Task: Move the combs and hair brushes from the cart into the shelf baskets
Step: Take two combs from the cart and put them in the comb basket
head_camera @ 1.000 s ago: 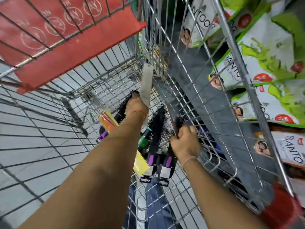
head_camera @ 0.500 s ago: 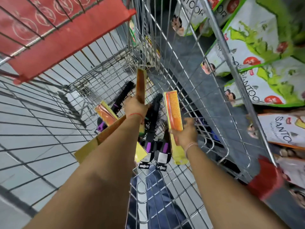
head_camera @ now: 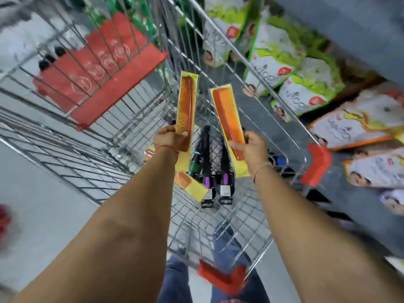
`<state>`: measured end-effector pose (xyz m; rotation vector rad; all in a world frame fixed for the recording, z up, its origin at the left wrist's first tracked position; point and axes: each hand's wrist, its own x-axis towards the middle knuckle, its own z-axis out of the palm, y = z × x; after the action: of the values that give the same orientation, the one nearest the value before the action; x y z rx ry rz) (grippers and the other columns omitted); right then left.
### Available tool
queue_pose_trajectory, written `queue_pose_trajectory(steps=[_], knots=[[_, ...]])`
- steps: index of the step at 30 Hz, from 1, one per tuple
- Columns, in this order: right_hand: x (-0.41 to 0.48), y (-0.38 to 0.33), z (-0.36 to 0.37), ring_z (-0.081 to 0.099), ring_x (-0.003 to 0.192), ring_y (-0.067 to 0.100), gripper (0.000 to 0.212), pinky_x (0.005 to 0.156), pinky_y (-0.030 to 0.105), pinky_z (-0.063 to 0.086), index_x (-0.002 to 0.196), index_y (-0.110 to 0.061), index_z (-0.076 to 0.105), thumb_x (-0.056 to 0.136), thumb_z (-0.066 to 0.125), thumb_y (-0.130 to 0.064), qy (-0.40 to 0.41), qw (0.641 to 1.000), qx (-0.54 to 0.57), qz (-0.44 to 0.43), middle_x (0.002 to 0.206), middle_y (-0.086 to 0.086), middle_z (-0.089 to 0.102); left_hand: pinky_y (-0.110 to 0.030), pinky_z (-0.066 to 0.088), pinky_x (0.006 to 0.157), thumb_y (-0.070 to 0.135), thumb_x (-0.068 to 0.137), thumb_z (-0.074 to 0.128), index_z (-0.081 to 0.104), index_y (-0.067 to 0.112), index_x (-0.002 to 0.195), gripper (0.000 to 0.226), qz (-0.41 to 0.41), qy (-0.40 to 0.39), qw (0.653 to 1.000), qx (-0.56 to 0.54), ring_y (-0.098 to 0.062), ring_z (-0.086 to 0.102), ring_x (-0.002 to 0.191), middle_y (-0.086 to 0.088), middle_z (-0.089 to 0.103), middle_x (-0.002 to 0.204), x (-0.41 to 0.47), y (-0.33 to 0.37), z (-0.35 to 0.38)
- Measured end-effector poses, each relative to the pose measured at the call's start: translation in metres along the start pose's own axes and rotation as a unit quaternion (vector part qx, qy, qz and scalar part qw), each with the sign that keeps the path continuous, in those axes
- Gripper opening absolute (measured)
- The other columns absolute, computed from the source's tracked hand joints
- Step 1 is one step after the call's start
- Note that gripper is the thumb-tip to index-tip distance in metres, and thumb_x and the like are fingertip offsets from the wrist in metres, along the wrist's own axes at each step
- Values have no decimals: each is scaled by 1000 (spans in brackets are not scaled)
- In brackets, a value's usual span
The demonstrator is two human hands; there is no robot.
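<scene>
My left hand (head_camera: 169, 138) grips an orange comb in a yellow packet (head_camera: 187, 106), held upright above the wire cart (head_camera: 105, 149). My right hand (head_camera: 251, 147) grips a second orange comb in a yellow packet (head_camera: 227, 121), tilted slightly left. Below them on the cart floor lie two black round hair brushes with purple bands (head_camera: 206, 154) (head_camera: 225, 171), a green-handled brush (head_camera: 194, 161) and another packaged comb (head_camera: 190, 185).
The cart's red child-seat flap (head_camera: 105, 68) stands at the upper left. Red corner guards (head_camera: 316, 162) (head_camera: 223, 276) mark the cart's rim. To the right, shelves hold green and white pouches (head_camera: 306, 84) and orange-edged packets (head_camera: 360, 125). My jeans show under the cart.
Both hands have lifted their combs up out of the cart, well above the brushes. The view has swung so more of the right-hand shelf shows.
</scene>
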<state>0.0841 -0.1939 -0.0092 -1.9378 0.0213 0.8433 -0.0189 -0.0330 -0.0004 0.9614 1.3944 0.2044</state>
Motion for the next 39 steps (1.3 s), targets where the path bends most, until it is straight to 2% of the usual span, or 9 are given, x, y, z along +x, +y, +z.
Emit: queue_pose_trajectory(steps=[4,9,11,15,22,27,31,35,39], knots=[[-53,-49,-19,57,63,8,28,69,31,46,67,-26,54,62,78,-13,109,981,117,-109,73,1,60,-26,47,53,-22,66,59,42,17,56,44,84,-55,995,-16,-18,55,58,12,57,35,-45,28,-3],[-137,-108,-79,45,47,-7,37,54,15,34,58,-29,46,73,70,-5,290,906,208,-227,58,-10,46,-40,48,96,18,60,79,67,11,82,26,176,-91,971,137,-27,61,103,-15,68,102,-121,57,17],[-162,-110,-116,46,55,-6,30,59,14,37,61,-24,49,75,69,-7,350,878,216,-246,60,-2,50,-41,49,85,22,67,73,65,15,78,16,176,-132,971,96,-24,66,98,-13,71,99,-138,52,24],[-196,-96,-191,48,54,-7,22,61,22,39,71,-20,53,78,65,-4,433,824,262,-256,65,2,54,-22,44,49,-4,81,53,62,12,52,34,158,-275,948,-24,-1,54,27,9,59,31,-188,48,49],[-249,-73,-345,53,73,13,18,75,28,44,97,-5,65,79,62,-4,529,727,330,-288,76,4,59,-13,51,41,-11,89,38,48,14,77,30,209,-472,856,-31,-5,61,34,7,65,39,-335,77,183],[-272,-49,-461,51,81,22,36,82,41,48,105,-8,56,73,69,-16,575,764,208,-206,87,8,54,-11,50,43,-10,90,43,58,-11,96,16,325,-486,805,99,-3,69,48,1,72,49,-439,63,298],[-269,-51,-527,59,105,31,25,80,22,39,98,-5,64,77,69,-19,523,840,70,-128,114,18,63,-26,50,88,4,92,49,46,-1,135,44,399,-372,798,258,-30,52,127,-20,52,139,-479,48,364],[-240,-61,-554,63,102,33,20,95,41,51,93,-12,69,73,70,-11,463,878,50,-115,114,20,64,-31,43,101,7,89,55,50,2,134,45,482,-262,752,365,-30,53,125,-17,52,140,-488,37,405],[-213,-50,-557,59,99,32,21,84,15,49,93,-4,67,78,54,3,411,907,-11,-91,107,15,60,-30,52,68,2,87,53,60,-2,122,36,470,-251,708,464,-27,60,90,-22,66,111,-471,21,424]])
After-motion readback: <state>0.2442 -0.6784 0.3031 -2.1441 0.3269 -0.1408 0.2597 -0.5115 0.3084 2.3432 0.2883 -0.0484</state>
